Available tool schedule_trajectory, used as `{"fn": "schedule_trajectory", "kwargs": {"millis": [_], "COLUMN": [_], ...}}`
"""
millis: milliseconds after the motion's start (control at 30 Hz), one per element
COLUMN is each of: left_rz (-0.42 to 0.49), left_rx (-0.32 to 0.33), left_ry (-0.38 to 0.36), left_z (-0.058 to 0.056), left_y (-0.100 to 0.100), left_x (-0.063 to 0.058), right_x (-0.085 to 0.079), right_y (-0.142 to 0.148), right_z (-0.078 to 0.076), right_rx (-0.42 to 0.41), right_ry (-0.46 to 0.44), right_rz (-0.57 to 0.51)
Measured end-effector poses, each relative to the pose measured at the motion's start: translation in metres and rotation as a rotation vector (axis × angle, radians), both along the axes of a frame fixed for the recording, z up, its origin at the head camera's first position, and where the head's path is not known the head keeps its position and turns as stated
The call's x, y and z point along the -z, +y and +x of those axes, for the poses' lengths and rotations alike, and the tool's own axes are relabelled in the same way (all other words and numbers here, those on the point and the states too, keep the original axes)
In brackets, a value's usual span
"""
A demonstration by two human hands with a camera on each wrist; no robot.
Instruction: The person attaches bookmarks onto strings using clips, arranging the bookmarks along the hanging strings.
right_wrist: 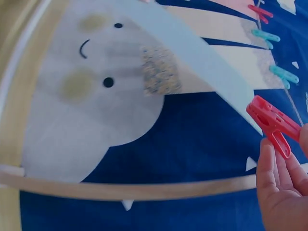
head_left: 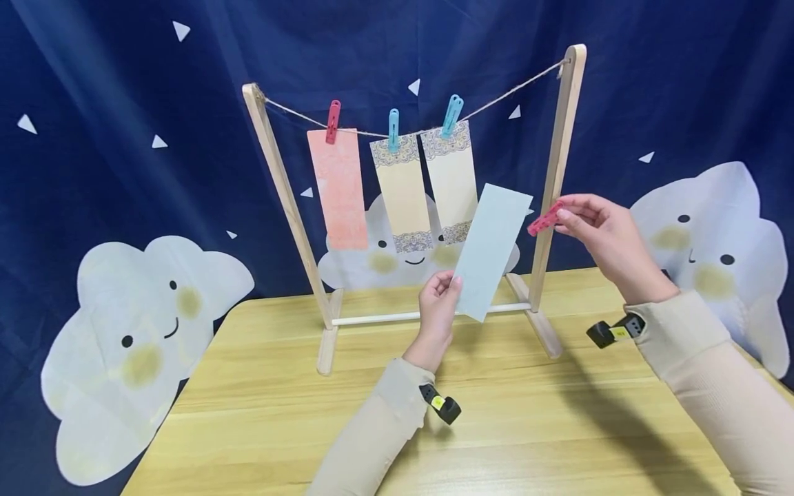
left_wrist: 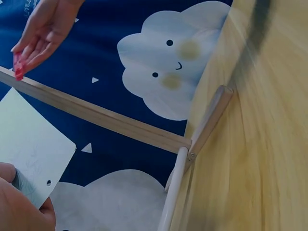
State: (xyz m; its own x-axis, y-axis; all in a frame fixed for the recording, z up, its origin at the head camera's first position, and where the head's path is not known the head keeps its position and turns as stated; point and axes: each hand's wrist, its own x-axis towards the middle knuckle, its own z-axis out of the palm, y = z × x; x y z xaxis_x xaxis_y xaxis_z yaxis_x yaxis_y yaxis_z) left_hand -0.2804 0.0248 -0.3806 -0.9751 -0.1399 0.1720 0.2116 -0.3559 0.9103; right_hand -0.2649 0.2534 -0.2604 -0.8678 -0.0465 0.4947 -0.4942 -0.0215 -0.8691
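My left hand [head_left: 439,303] pinches the lower left edge of a pale blue paper strip [head_left: 494,251], which tilts up to the right in front of the wooden stand. Between thumb and fingers, my right hand [head_left: 598,224] holds a red clothespin [head_left: 545,219] just right of the strip's top; in the right wrist view, the red clothespin [right_wrist: 273,124] points toward the strip's edge. On the twine [head_left: 511,89] hang a coral card [head_left: 339,193] under a red clothespin [head_left: 333,122], and two lace-patterned cream cards [head_left: 403,193] under blue clothespins [head_left: 393,129].
The wooden stand's right post [head_left: 561,138] rises close behind my right hand. Its left post [head_left: 288,200] and white crossbar [head_left: 378,318] stand on the wood-grain table [head_left: 260,420]. Behind hangs a dark blue curtain [head_left: 124,186] printed with clouds.
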Motion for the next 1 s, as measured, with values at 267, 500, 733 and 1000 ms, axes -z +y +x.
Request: {"fn": "schedule_trajectory", "kwargs": {"millis": [267, 500, 733, 1000], "left_rz": [0.050, 0.052, 0.051, 0.008], "left_rx": [-0.032, -0.058, -0.053, -0.030], "left_ry": [0.026, -0.004, 0.008, 0.039], "left_z": [-0.002, -0.007, -0.011, -0.013], "left_y": [0.005, 0.007, 0.009, 0.012], "left_x": [-0.008, -0.014, -0.022, -0.035], "right_x": [-0.032, -0.054, -0.071, -0.096], "right_y": [-0.017, -0.027, -0.032, -0.039], "right_z": [-0.010, -0.021, -0.027, -0.037], "right_rx": [0.012, 0.005, 0.023, 0.090], "right_ry": [0.042, 0.119, 0.105, 0.146], "right_rz": [-0.077, -0.193, -0.231, -0.179]}}
